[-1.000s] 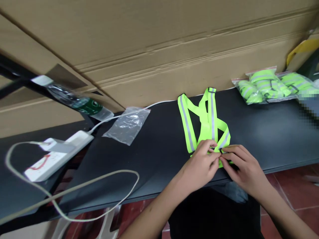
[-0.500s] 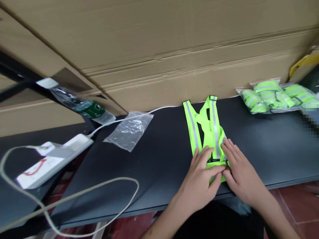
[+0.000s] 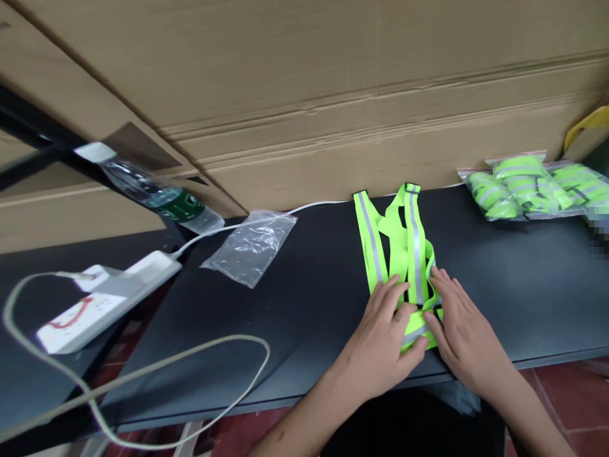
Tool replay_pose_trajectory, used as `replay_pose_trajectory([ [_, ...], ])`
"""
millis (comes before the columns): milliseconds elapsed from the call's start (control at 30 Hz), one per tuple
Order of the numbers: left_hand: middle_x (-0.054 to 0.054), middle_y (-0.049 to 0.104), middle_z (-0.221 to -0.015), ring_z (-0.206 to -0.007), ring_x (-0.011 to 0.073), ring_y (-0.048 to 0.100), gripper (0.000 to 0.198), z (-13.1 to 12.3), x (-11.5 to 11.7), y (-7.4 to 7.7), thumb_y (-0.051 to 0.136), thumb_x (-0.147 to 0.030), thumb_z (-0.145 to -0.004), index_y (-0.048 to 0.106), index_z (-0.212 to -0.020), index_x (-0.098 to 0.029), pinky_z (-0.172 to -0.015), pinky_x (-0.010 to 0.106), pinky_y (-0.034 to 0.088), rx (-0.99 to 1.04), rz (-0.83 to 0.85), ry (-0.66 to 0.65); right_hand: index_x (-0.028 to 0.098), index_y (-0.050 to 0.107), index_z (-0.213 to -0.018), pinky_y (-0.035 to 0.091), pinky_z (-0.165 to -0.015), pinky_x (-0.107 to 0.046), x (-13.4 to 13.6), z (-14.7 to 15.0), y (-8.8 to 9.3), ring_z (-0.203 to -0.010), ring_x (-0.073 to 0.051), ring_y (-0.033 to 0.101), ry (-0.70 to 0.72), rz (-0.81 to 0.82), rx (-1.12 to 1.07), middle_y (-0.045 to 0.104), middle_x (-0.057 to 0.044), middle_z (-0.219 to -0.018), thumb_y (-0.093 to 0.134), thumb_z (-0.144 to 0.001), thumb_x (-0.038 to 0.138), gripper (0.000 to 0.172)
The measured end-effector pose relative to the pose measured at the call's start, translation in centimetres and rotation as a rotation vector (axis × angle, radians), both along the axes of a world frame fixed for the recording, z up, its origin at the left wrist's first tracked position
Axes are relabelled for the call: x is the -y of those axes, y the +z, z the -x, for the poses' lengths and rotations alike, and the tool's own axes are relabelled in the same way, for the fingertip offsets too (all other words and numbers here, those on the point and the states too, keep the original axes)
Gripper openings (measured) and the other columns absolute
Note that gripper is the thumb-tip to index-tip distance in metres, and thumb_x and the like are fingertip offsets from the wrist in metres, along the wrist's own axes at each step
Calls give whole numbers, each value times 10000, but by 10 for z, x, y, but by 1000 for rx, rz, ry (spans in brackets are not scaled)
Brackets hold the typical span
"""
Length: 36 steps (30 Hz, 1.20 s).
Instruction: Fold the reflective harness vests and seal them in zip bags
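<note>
A neon yellow-green reflective vest [image 3: 415,247] made of straps with silver stripes lies on the dark table, its shoulder buckles toward the cardboard. My left hand [image 3: 387,333] rests over its lower left part, fingers stretched out and the thumb by the waist strap. At the lower right edge of the vest, my right hand [image 3: 459,327] lies with fingers extended along the side strap and its thumb on the waist strap. Both palms face down and hide some of the lower straps. Neither hand grips the vest.
An empty clear plastic bag [image 3: 252,247] lies left of the vest. Farther left are a white power strip [image 3: 143,279], a looping cable [image 3: 209,346] and a leaning water bottle [image 3: 176,206]. Bagged neon vests [image 3: 528,187] sit at the back right. Cardboard [image 3: 333,152] stands behind the table [image 3: 304,317].
My left thumb has drawn back toward me and more of the waist strap's silver stripe shows. My hands have moved slightly apart. The whole view has shifted a little.
</note>
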<state>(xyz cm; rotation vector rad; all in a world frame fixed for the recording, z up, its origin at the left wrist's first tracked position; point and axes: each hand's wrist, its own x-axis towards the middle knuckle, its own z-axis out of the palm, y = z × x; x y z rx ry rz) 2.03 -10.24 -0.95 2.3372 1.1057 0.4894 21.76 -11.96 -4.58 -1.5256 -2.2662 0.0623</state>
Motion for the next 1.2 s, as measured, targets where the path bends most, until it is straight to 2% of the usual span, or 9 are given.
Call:
replay_pose_trajectory([
  [133,161,329,-1545,-1539,341,206,287,11,3,-5,540,-306,-963,615,-1212,-185,-1181,511,405,17,17,58,39,495,-1435,448,-1134,-546,0,-3,0,-1428,-329,446,49,-22,51,541,-183,-1478,374,-1029,269,482],
  [233,203,329,-1557,-1551,367,139,473,17,4,-9,565,-352,-946,494,-1366,-147,-1185,580,370,-41,13,181,43,546,-1407,442,-1134,-553,-1,-4,0,-1437,-341,430,54,-45,98,517,-185,-1498,387,-1021,261,471],
  [333,231,257,-1622,-1551,365,140,683,18,4,-14,584,-448,-926,352,-1473,-111,-1203,595,328,-115,22,215,48,441,-1496,431,-1140,-554,-1,-3,0,-1470,-331,378,47,-43,121,402,-202,-1573,379,-1020,276,531],
  [467,209,255,-1643,-1552,332,159,726,17,2,-15,558,-482,-931,325,-1503,-101,-1257,569,221,-186,1,131,110,201,-1606,394,-1170,-549,-2,-4,1,-1512,-291,296,76,-11,106,285,-162,-1637,358,-1021,271,627],
  [600,188,275,-1641,-1553,309,171,715,22,-7,-6,524,-507,-954,330,-1510,-102,-1267,534,217,-188,25,50,180,237,-1600,347,-1201,-553,-6,-11,5,-1521,-261,280,160,78,119,311,-112,-1639,366,-1019,255,600],
  [767,171,462,-1489,-1479,285,322,484,19,-30,-1,386,-417,-1031,427,-1415,-125,-1211,502,339,-89,75,100,138,270,-1572,363,-1193,-547,-15,-17,17,-1496,-261,337,216,129,53,412,-150,-1580,349,-1004,215,579],
  [900,195,498,-1356,-1336,338,424,504,8,-50,-10,491,-364,-972,424,-1388,-88,-1149,560,376,-75,-10,165,15,368,-1494,455,-1123,-519,-22,-14,22,-1418,-326,429,210,155,48,492,-247,-1453,352,-967,213,563],
  [1100,192,444,-1381,-1293,316,437,444,-4,-86,-26,422,-354,-997,482,-1338,-76,-1135,505,377,-24,-106,279,-2,423,-1464,344,-1190,-559,-25,-10,8,-1545,-374,139,208,52,109,244,-269,-1628,396,-989,286,557],
  [1200,189,501,-1314,-1318,328,429,422,-21,-109,-27,395,-456,-1012,619,-1073,-104,-1153,488,345,-32,-73,410,37,358,-1528,325,-1206,-549,-24,-8,0,-1538,-335,190,183,48,103,288,-236,-1624,398,-1018,394,624],
])
